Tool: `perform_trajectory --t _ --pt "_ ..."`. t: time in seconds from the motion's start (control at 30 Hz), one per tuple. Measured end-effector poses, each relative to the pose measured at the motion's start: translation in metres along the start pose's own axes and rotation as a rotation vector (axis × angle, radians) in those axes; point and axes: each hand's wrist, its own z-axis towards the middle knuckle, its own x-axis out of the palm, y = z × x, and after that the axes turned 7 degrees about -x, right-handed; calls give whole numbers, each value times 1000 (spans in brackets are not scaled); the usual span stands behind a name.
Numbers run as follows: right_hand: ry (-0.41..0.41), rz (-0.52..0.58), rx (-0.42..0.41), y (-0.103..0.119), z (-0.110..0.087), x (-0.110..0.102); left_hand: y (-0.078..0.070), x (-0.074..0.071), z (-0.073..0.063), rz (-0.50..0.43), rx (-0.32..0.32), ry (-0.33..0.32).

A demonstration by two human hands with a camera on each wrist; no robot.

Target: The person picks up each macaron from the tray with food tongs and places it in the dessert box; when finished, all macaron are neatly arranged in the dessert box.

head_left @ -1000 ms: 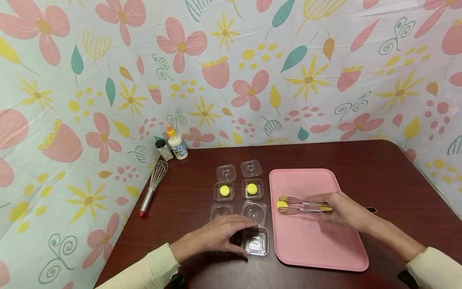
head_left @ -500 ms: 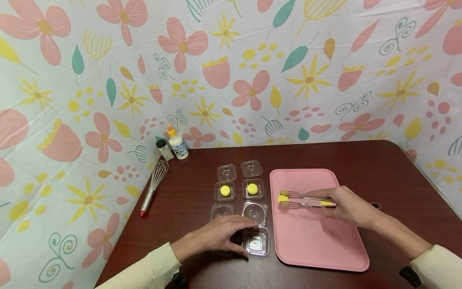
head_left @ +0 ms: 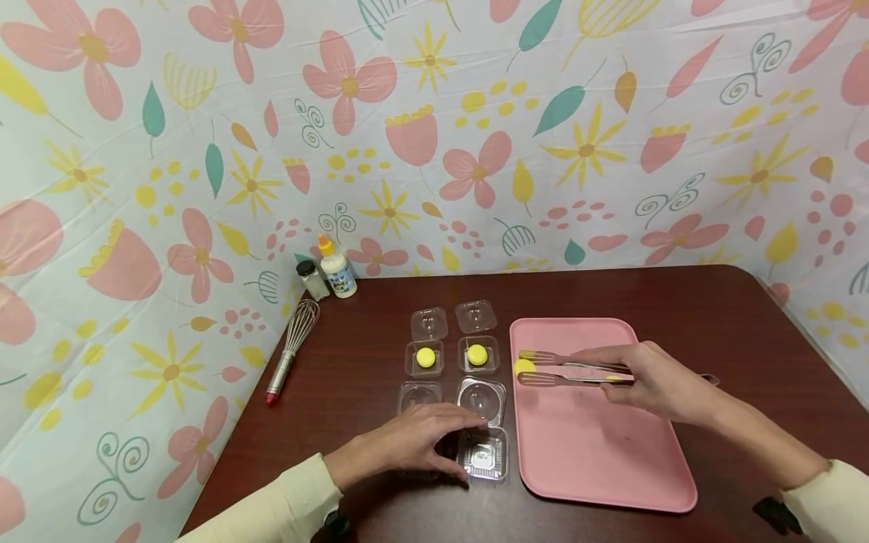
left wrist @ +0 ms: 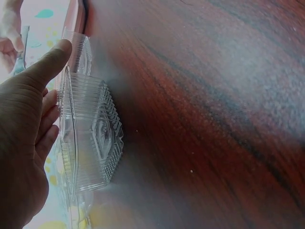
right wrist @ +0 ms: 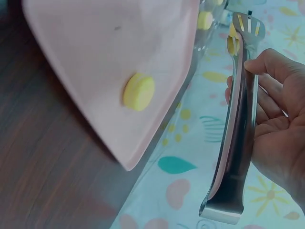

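My right hand (head_left: 668, 385) grips metal tongs (right wrist: 232, 129) over the pink tray (head_left: 604, 460). Their slotted tips hold a small round yellow cake (head_left: 524, 367) close to the tray's left edge. A second yellow cake (right wrist: 139, 91) lies on the tray; in the head view the tongs partly cover it. My left hand (head_left: 421, 437) spreads over the front clear plastic boxes, thumb and forefinger apart. Its fingertips are right at the left rim of the front right box (head_left: 483, 455), which is open and has nothing in it. The front left box is mostly hidden under this hand.
Farther back, a left box (head_left: 424, 369) and a right box (head_left: 478, 367) each hold a yellow cake, their clear lids folded back. A whisk (head_left: 293, 351), a black-capped jar (head_left: 313, 281) and an orange-tipped white bottle (head_left: 337, 269) stand or lie at the table's left.
My right hand has lifted the tongs slightly and brought them left, with the yellow cake between their tips. The left hand has stayed in place.
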Motion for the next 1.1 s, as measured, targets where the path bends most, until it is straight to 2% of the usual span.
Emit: perform_trajectory --t 0.17,0.37,0.6,0.7,1.1 --pt "56 46 -10 13 5 3 -1 0 0 -4 -12 10" --pt "130 174 23 25 7 11 0 0 0 -18 -5 4" --pt "158 97 -37 33 7 27 1 1 0 -23 5 -14" --pt "185 88 -26 37 6 32 1 1 0 -22 0 -15" --pt "252 121 -36 48 7 53 1 3 0 -31 -12 -9"
